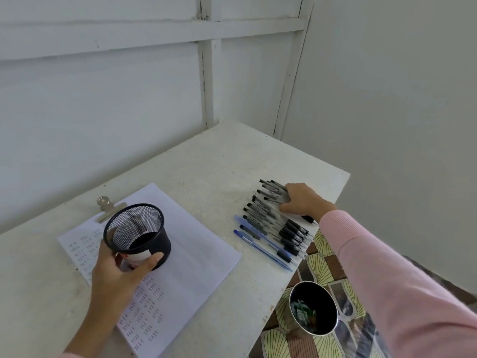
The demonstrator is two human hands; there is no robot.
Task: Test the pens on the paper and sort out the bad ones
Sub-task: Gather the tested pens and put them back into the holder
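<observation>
My left hand (121, 270) grips a black mesh pen holder (136, 232), tilted, just above the paper (196, 251). The sheet lies on a clipboard and carries rows of small test marks on its left and lower part. A row of several pens (273, 226), mostly black with some blue ones at the near end, lies side by side at the table's right edge. My right hand (300, 200) rests on the far end of that row, its fingers curled around a few black pens there.
The white table (206, 161) stands in a corner against white walls. A metal clip (107, 206) holds the paper at its far left. Below the table's right edge, a round metal bin (313, 307) with scraps inside stands on a patterned floor.
</observation>
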